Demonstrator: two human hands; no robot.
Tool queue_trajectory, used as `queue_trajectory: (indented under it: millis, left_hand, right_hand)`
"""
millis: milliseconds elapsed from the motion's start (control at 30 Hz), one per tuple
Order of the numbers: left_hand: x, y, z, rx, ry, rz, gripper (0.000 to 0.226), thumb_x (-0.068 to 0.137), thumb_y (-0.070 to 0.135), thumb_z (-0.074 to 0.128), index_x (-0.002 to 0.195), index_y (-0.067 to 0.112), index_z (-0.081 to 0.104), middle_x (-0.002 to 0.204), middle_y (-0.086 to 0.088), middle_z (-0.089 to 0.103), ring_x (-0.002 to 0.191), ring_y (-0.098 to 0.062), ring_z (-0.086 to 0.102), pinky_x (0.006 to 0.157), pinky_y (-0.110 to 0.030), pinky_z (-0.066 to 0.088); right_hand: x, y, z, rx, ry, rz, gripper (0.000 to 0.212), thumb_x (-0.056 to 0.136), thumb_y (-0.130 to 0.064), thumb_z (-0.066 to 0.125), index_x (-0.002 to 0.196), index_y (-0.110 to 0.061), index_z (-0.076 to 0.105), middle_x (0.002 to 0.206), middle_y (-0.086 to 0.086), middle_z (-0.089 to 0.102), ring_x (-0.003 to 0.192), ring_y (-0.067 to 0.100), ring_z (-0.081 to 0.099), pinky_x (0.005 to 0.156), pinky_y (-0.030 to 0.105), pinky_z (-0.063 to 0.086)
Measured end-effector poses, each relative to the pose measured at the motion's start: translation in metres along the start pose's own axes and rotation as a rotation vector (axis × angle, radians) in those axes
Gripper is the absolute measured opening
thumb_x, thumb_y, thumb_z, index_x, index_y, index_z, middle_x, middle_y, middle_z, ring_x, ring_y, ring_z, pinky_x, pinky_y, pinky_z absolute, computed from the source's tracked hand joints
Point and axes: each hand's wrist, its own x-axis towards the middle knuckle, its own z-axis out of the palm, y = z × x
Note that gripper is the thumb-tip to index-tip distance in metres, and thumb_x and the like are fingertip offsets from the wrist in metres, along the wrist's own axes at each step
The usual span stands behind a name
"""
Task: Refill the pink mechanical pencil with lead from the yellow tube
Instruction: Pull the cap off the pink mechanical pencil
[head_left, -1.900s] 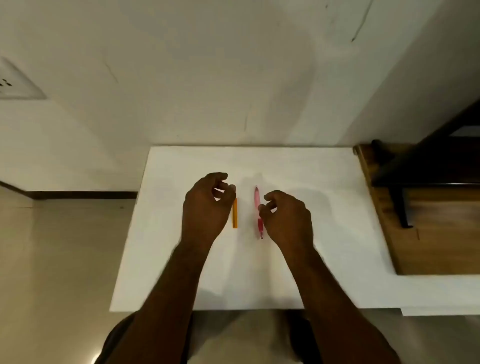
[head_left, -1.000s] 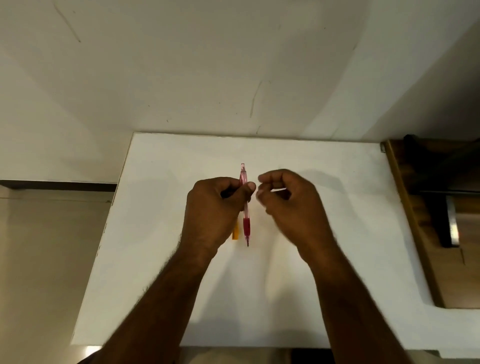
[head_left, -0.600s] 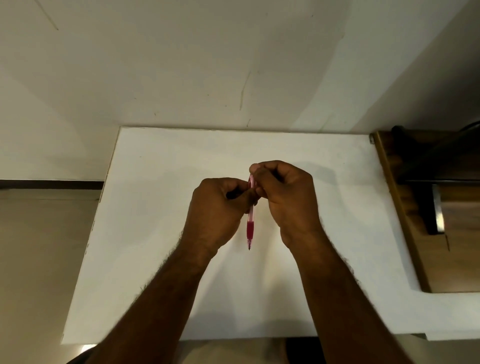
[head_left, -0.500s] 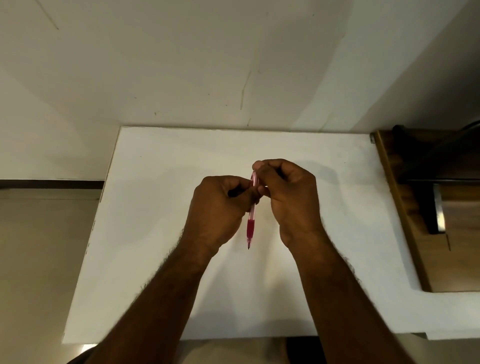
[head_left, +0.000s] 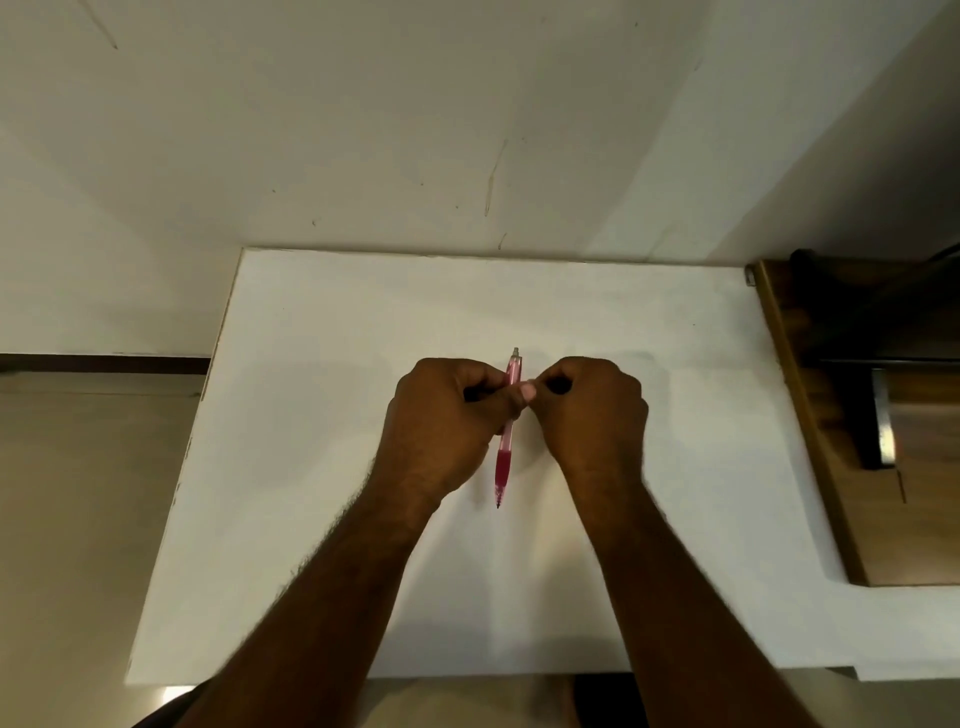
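My left hand (head_left: 441, 426) grips the pink mechanical pencil (head_left: 505, 457) at mid-barrel above the white table (head_left: 322, 467). The dark pink grip and tip point toward me. The pencil's far end shows a bare grey nub, with its cap off. My right hand (head_left: 592, 415) sits just right of that end, its fingers pinched closed. The cap is hidden inside them. The yellow lead tube is out of sight, probably under my left hand.
A wooden piece of furniture (head_left: 883, 519) with a dark metal part butts against the table's right side. A white wall rises behind the table. The floor lies beyond the table's left edge.
My right hand was closed over the pencil's top end and has pulled away to the right. The grey nub now shows. My left hand still holds the pencil in the same place.
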Motion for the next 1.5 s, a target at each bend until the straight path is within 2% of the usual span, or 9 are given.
queue_trajectory:
  millis: [300, 467, 567, 767, 900, 1067, 1200, 1300, 1500]
  left_hand:
    - [0.001, -0.004, 0.001, 0.024, -0.008, 0.002, 0.026, 0.082, 0.051, 0.075, 0.075, 0.027, 0.078, 0.063, 0.011, 0.071, 0.058, -0.005, 0.065, 0.064, -0.028, 0.054]
    - [0.002, -0.001, 0.001, 0.051, -0.004, -0.009, 0.03, 0.082, 0.052, 0.074, 0.078, 0.022, 0.079, 0.064, 0.006, 0.071, 0.063, -0.015, 0.067, 0.067, -0.03, 0.054]
    - [0.001, 0.0, 0.003, 0.07, -0.016, -0.003, 0.029, 0.084, 0.049, 0.073, 0.08, 0.021, 0.078, 0.066, 0.003, 0.072, 0.065, -0.019, 0.068, 0.069, -0.034, 0.055]
    - [0.001, -0.001, 0.004, 0.088, -0.024, 0.009, 0.03, 0.084, 0.049, 0.072, 0.083, 0.02, 0.079, 0.066, 0.003, 0.072, 0.064, -0.018, 0.066, 0.069, -0.029, 0.052]
    - [0.001, 0.0, 0.007, 0.092, -0.033, -0.003, 0.029, 0.084, 0.048, 0.073, 0.083, 0.019, 0.079, 0.066, 0.005, 0.071, 0.063, -0.016, 0.066, 0.071, -0.029, 0.053]
    - [-0.001, 0.0, 0.007, 0.093, -0.065, -0.016, 0.029, 0.081, 0.049, 0.076, 0.079, 0.02, 0.079, 0.066, 0.003, 0.072, 0.066, -0.019, 0.068, 0.074, -0.035, 0.057]
    - [-0.001, 0.001, 0.005, 0.071, -0.057, -0.018, 0.032, 0.081, 0.05, 0.076, 0.073, 0.019, 0.078, 0.066, -0.001, 0.071, 0.067, -0.024, 0.069, 0.076, -0.045, 0.059]
    - [0.0, 0.001, 0.003, 0.072, -0.046, -0.023, 0.032, 0.08, 0.05, 0.077, 0.073, 0.019, 0.077, 0.065, -0.002, 0.071, 0.067, -0.025, 0.069, 0.075, -0.047, 0.059]
    - [0.0, 0.0, 0.0, 0.057, -0.047, -0.055, 0.033, 0.079, 0.049, 0.078, 0.073, 0.017, 0.077, 0.066, -0.002, 0.073, 0.07, -0.027, 0.071, 0.076, -0.049, 0.059]
  right_hand:
    - [0.004, 0.004, -0.004, 0.015, 0.018, 0.037, 0.022, 0.088, -0.042, 0.074, 0.091, -0.02, 0.076, 0.086, -0.006, 0.075, 0.079, 0.014, 0.067, 0.072, 0.025, 0.043]
    - [0.01, -0.004, -0.029, 0.646, -0.075, 0.095, 0.01, 0.087, -0.031, 0.077, 0.082, -0.023, 0.079, 0.072, -0.009, 0.076, 0.064, 0.002, 0.067, 0.067, 0.027, 0.056]
    - [0.007, -0.008, -0.032, 0.721, -0.237, 0.084, 0.009, 0.088, -0.025, 0.074, 0.084, -0.022, 0.081, 0.077, -0.004, 0.078, 0.061, 0.004, 0.065, 0.063, 0.023, 0.056]
    - [0.006, -0.008, -0.027, 0.64, -0.205, 0.079, 0.008, 0.089, -0.023, 0.075, 0.086, -0.019, 0.081, 0.072, -0.006, 0.075, 0.064, 0.006, 0.066, 0.059, 0.021, 0.052]
    - [0.007, -0.008, -0.023, 0.548, -0.188, 0.03, 0.012, 0.092, -0.023, 0.072, 0.09, -0.014, 0.08, 0.079, -0.003, 0.076, 0.074, 0.013, 0.069, 0.073, 0.032, 0.058]
    - [0.011, -0.004, -0.022, 0.571, -0.013, 0.047, 0.013, 0.091, -0.026, 0.071, 0.083, -0.018, 0.076, 0.074, -0.008, 0.073, 0.07, 0.009, 0.068, 0.071, 0.031, 0.058]
    - [0.017, 0.016, -0.02, 0.197, 0.057, 0.004, 0.019, 0.091, -0.034, 0.071, 0.076, -0.024, 0.07, 0.068, -0.018, 0.063, 0.069, 0.006, 0.064, 0.064, 0.021, 0.045]
    - [0.016, 0.024, -0.009, -0.067, 0.03, -0.015, 0.021, 0.093, -0.037, 0.068, 0.079, -0.022, 0.07, 0.07, -0.011, 0.062, 0.066, 0.012, 0.055, 0.065, 0.025, 0.037]
    - [0.014, 0.021, -0.006, -0.162, 0.075, -0.033, 0.024, 0.093, -0.039, 0.068, 0.08, -0.02, 0.073, 0.081, -0.001, 0.075, 0.077, 0.025, 0.068, 0.068, 0.027, 0.038]
